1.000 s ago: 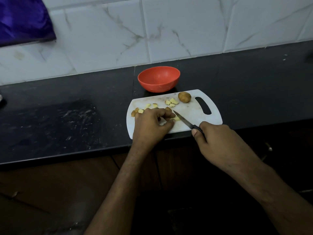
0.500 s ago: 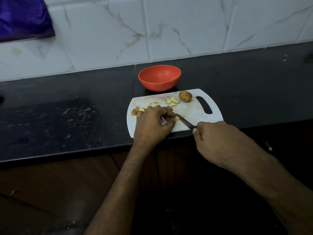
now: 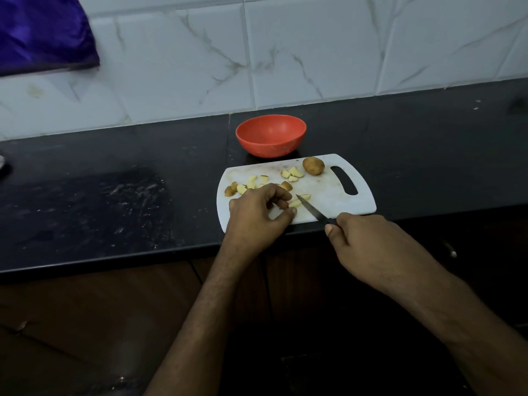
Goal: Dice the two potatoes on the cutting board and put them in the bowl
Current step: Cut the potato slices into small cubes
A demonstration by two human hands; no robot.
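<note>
your black countertop [image 3: 114, 201] runs under a wall of white marbled tiles [image 3: 314, 52], with a purple cloth [image 3: 43, 30] hanging at the upper left and dark wood cabinet fronts [image 3: 85, 310] below the edge. a scuffed, streaked patch marks the counter to the left of the white cutting board [image 3: 328, 187], which lies near the front edge with its handle slot to the right.

your left hand [image 3: 257, 215] sits on the near left part of the board and hides some of the cut pieces behind its knuckles. its fingers are curled, and the fingertips and thumb pinch a pale potato piece [image 3: 294, 203] against the board. your right hand [image 3: 368, 247] is wrapped around the handle of a small dark knife [image 3: 311, 208]; the blade angles up and left, its tip beside that pinched piece and just under another small piece.

the orange bowl [image 3: 271, 135] stands just behind the board's far edge, upright, and you can see nothing inside it.

one whole potato [image 3: 313, 166] remains uncut at the board's far side, near the handle slot. the diced potato pieces [image 3: 251, 182] lie scattered across the board: a small cluster of about three beside the whole potato and a looser group along the left; an exact count is not possible with your hand over them.
</note>
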